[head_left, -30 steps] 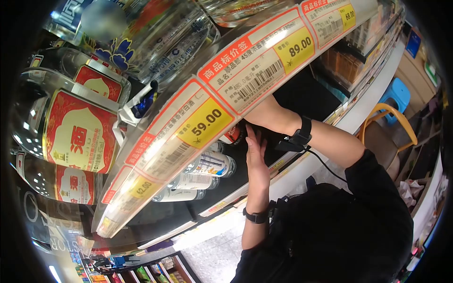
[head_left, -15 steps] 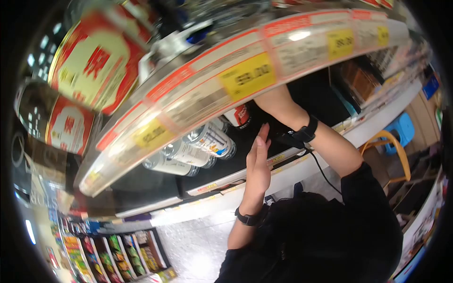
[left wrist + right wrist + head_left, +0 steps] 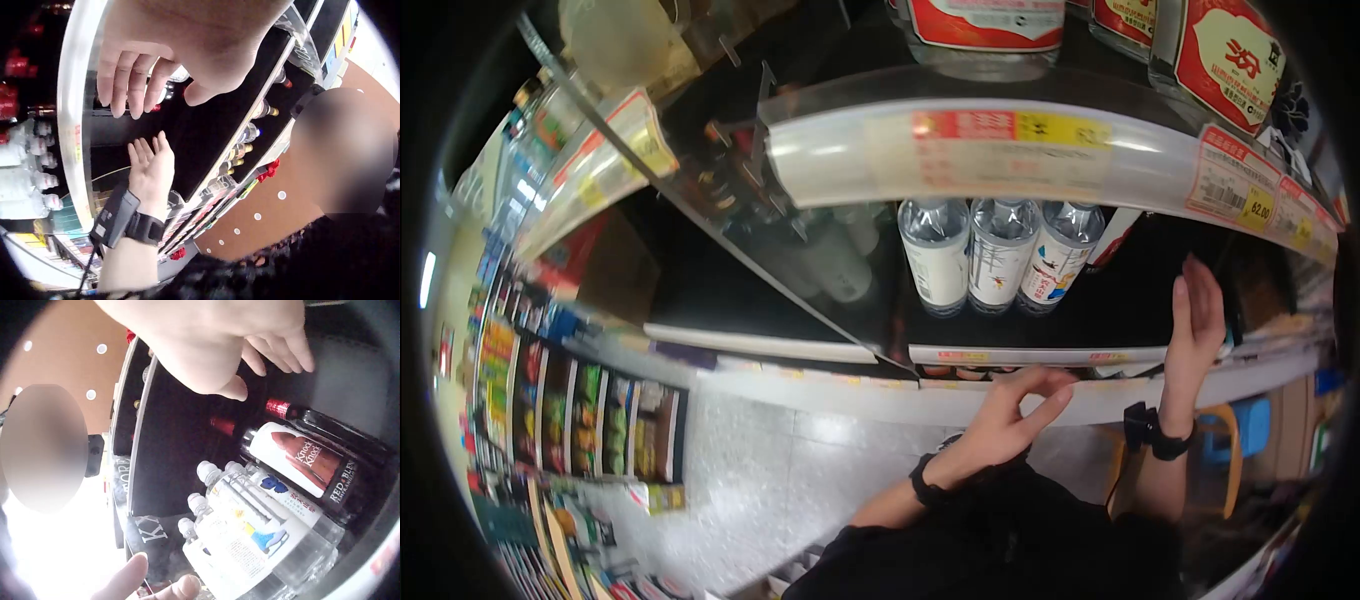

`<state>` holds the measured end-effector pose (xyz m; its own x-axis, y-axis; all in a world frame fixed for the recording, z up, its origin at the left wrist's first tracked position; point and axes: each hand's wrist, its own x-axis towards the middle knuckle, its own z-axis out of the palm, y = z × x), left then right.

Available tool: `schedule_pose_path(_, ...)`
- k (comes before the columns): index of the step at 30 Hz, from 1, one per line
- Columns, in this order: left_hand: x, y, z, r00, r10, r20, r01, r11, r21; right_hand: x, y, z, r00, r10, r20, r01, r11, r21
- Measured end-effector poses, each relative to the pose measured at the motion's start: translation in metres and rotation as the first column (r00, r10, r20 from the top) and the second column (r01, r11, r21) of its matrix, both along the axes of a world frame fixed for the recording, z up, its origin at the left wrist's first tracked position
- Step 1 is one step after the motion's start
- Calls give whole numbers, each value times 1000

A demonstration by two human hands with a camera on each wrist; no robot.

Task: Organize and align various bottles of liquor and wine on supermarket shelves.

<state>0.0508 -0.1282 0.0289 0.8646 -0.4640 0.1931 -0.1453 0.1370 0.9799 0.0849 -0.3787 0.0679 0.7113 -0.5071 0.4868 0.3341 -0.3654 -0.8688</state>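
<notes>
Both hands are bare and hold nothing. My left hand (image 3: 1025, 410), its fingers loosely bent, hovers before the front edge of the lower shelf. To the right, my right hand (image 3: 1200, 310) is raised with fingers extended, near the shelf opening. Clear bottles with white labels (image 3: 1003, 255) stand in a row on the black shelf (image 3: 820, 315), left of the right hand. In the right wrist view, a dark wine bottle (image 3: 300, 459) with a red-hooded figure on its label is beside the clear bottles (image 3: 250, 531), below my right hand (image 3: 212, 344).
A curved price-tag strip (image 3: 1000, 150) runs along the shelf above, overhanging the bottles. Red-labelled liquor bottles (image 3: 990, 25) stand on that upper shelf. A transparent divider (image 3: 700, 220) slants at left. Snack racks (image 3: 590, 410) and a blue stool (image 3: 1250, 430) are farther off.
The head view has swung round, so the clear bottles now face it. My right hand has come out from behind the price strip; my left hand has lowered and its fingers have bent.
</notes>
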Motion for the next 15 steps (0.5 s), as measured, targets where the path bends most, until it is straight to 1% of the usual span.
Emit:
schedule_pose_path(2, -6, 42, -5, 997, -58, -54, 63, 992, 106, -33, 30, -2, 997, -49, -51, 50, 999, 21)
schedule_pose_path(3, -10, 65, -8, 999, -28, -38, 32, 995, 96, -50, 43, -8, 995, -71, -71, 72, 997, 15)
schedule_pose_path(5, -12, 108, -11, 984, -99, -145, 122, 981, 153, -80, 69, -22, 992, -90, -91, 88, 996, -27)
schedule_pose_path(6, -9, 120, -11, 989, -72, -133, 91, 985, 145, -90, 80, -28, 990, -105, -97, 100, 994, -54)
schedule_pose_path(7, -10, 130, -12, 991, -67, -113, 83, 987, 139, -95, 90, -32, 991, -90, -99, 85, 995, -59)
schedule_pose_path(8, -13, 138, -13, 993, -68, -98, 80, 988, 133, -101, 100, -37, 981, -113, -160, 109, 993, -33)
schedule_pose_path(9, -13, 141, -8, 997, -64, -47, 71, 984, 161, -106, 109, -42, 967, -136, -215, 139, 990, -5)
schedule_pose_path(10, -16, 145, -9, 998, -54, -41, 60, 985, 161, -109, 119, -47, 970, -127, -209, 129, 992, -4)
schedule_pose_path(12, -22, 150, -10, 999, -36, -21, 39, 988, 149, -115, 138, -56, 977, -100, -188, 114, 992, 61)
schedule_pose_path(13, -27, 152, -10, 1000, -6, -4, 6, 990, 143, -118, 145, -59, 978, -97, -182, 110, 992, 65)
schedule_pose_path(15, -38, 157, -14, 1000, 22, 4, -22, 989, 146, -130, 158, -64, 980, -33, -199, 52, 994, 93)
